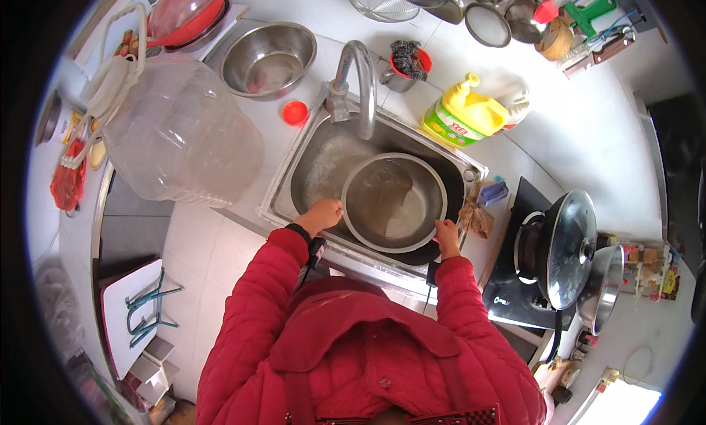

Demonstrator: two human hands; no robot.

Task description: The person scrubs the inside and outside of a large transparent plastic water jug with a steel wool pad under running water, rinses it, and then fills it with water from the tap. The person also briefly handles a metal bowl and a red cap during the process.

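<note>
A round stainless steel basin (394,203) with some water in it is in the right part of the steel sink (322,168). My left hand (325,214) has its fingers closed at the basin's left rim. On the lower right rim, my right hand (448,236) grips the metal with thumb and fingers. The curved faucet (365,88) arches over the sink behind the basin, and no stream of water shows under its spout.
A large clear plastic container (187,132) stands left of the sink, a second steel basin (268,61) behind it. A yellow detergent jug (462,113) stands at the back right. Right of the sink are a stove (507,298) and a lidded wok (568,254).
</note>
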